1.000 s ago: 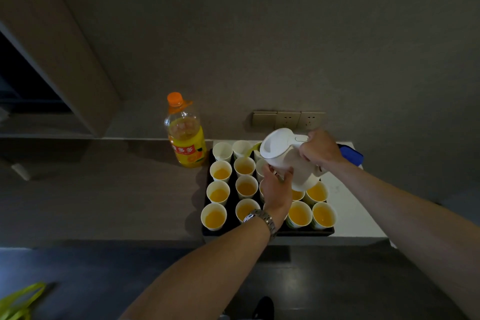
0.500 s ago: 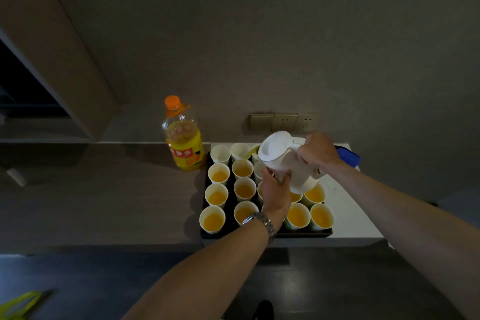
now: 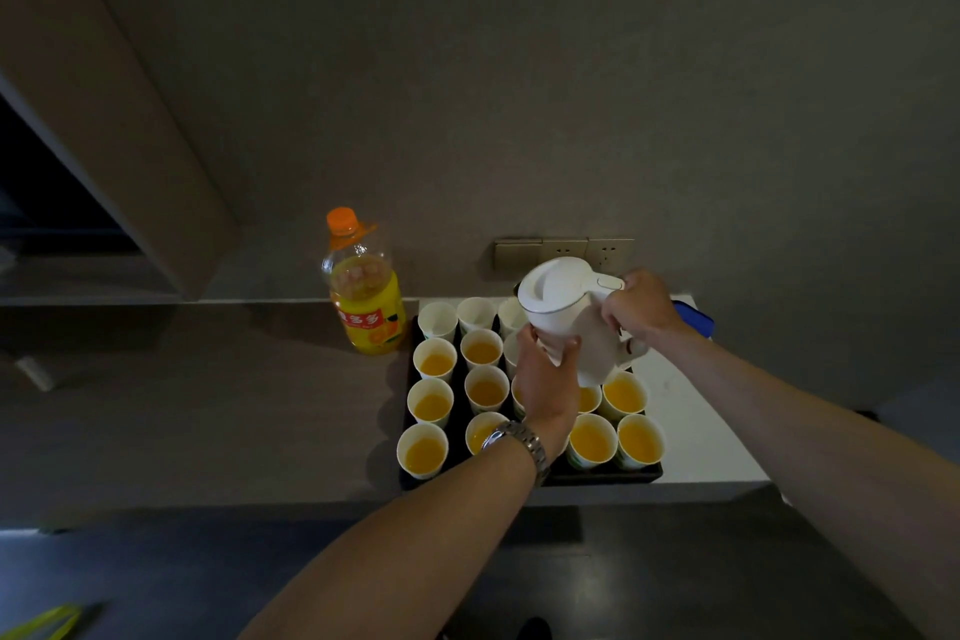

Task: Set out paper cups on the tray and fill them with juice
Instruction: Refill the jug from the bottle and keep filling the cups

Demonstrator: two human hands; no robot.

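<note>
— So where's the jug?

— Over the far right part of the black tray (image 3: 535, 479), tipped toward the wall. It's a white lidded jug (image 3: 563, 312); the right hand (image 3: 641, 309) is curled round its handle, and the left hand (image 3: 548, 379) cups the body from the near side, fingers wrapped against it. A metal watch (image 3: 519, 442) sits on the left wrist.

— And the paper cups (image 3: 434, 400)?

— Standing in rows on the tray. Those in the rows nearer the person hold orange juice; the far row — the cups closest to the wall — looks white inside, with no juice I can see. Some cups are hidden behind the left hand and the jug, so I cannot tell their fill.

— Anything else near the tray?

— A juice bottle (image 3: 363, 286) with an orange cap stands upright on the counter (image 3: 208, 405) just left of the tray's far corner, partly full. Wall sockets (image 3: 563, 252) sit behind the tray, and something blue (image 3: 693, 320) shows past the right wrist.
</note>
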